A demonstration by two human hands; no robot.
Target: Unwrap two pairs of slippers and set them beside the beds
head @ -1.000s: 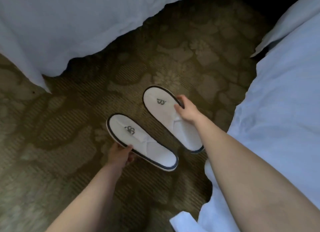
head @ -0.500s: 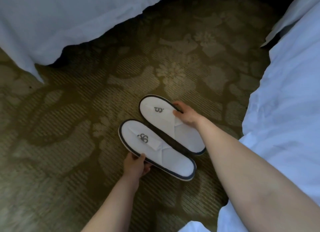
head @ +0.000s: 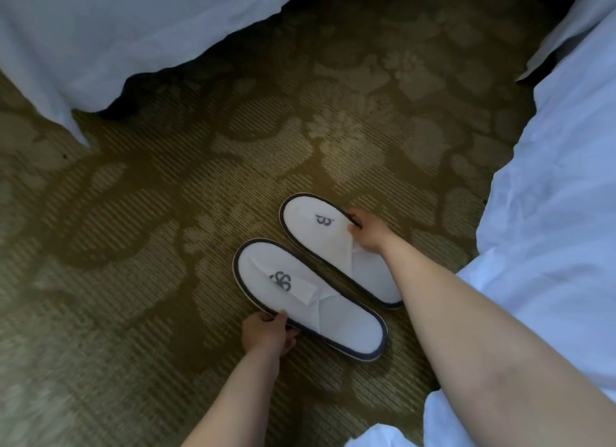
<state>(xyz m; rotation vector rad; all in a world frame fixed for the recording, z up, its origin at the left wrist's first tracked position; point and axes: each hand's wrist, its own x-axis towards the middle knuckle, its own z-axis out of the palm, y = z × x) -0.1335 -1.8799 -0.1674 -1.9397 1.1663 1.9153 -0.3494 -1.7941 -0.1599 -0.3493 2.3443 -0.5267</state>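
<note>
Two flat white slippers with dark trim and a dark logo lie side by side on the patterned carpet, toes pointing up-left. My left hand pinches the near edge of the left slipper. The far edge of the right slipper is held by my right hand, whose forearm covers that slipper's heel. Both slippers rest close to the right bed, which is draped in white bedding.
A second bed with white bedding fills the upper left, its corner hanging down to the floor. Olive floral carpet runs between the two beds. Dark shadow lies under the left bed's edge.
Both hands have slid the slippers closer together and more parallel, nearer the right bed. The view has shifted, so the pair now appears lower and further right.
</note>
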